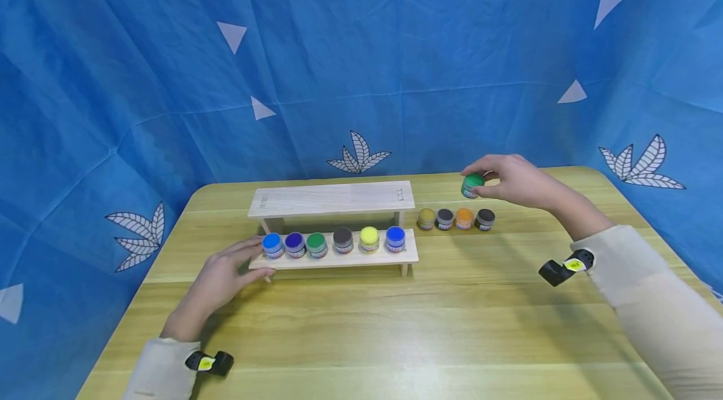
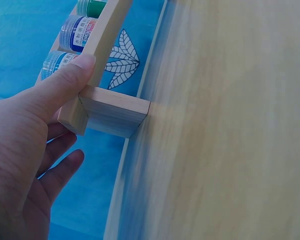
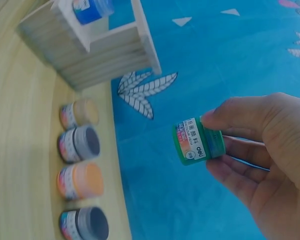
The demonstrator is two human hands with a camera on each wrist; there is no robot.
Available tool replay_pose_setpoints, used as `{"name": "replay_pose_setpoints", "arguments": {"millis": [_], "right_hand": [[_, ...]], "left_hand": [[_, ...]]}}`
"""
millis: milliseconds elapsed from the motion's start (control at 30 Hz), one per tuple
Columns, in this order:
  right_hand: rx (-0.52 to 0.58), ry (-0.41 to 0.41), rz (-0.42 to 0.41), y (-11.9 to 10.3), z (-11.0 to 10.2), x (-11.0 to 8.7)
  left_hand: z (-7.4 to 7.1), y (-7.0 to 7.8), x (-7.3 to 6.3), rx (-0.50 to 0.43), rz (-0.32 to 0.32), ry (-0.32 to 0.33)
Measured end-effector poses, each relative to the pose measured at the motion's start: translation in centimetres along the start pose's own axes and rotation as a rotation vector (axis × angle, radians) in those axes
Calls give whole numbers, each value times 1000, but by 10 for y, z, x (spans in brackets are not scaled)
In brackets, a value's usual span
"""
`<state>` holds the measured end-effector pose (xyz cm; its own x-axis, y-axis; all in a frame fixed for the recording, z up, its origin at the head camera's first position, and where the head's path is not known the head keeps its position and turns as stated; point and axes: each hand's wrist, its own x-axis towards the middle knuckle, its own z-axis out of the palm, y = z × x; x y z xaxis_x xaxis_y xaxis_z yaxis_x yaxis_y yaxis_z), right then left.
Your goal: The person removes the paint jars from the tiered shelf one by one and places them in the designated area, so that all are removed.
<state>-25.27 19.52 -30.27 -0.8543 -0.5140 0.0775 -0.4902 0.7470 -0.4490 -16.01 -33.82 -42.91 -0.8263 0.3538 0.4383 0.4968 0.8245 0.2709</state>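
My right hand (image 1: 516,181) pinches a green paint jar (image 3: 195,141) by its lid end, held above the table behind a row of jars. At the left end of a two-tier wooden rack (image 1: 333,198), my left hand (image 1: 223,274) grips the lower shelf, thumb on its front edge in the left wrist view. Along that lower shelf stand several paint jars: a light blue jar (image 1: 273,245) beside my left fingers, then a dark blue jar (image 1: 295,245), a green-lidded jar (image 1: 317,245), a dark jar (image 1: 342,240), a yellow jar (image 1: 369,240) and a blue jar (image 1: 395,239).
Right of the rack, an ochre jar (image 1: 426,219), a dark grey jar (image 1: 445,219), an orange jar (image 1: 464,218) and a black jar (image 1: 484,219) stand in a row on the wooden table (image 1: 361,337). A blue patterned cloth (image 1: 350,61) hangs behind the table.
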Motion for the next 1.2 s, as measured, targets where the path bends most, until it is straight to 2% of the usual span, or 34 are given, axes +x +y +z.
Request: {"name": "replay_pose_setpoints", "arguments": {"millis": [533,900,1200], "right_hand": [[33,-4,71,37,5,-22],[33,6,73,65,13,-32],[61,-7,114,88,25,-38]], "left_hand": [[-1,3,-1,4,-32,-19],[1,1,0,6,-27,-11],[2,0,0,2,-22,-6]]}}
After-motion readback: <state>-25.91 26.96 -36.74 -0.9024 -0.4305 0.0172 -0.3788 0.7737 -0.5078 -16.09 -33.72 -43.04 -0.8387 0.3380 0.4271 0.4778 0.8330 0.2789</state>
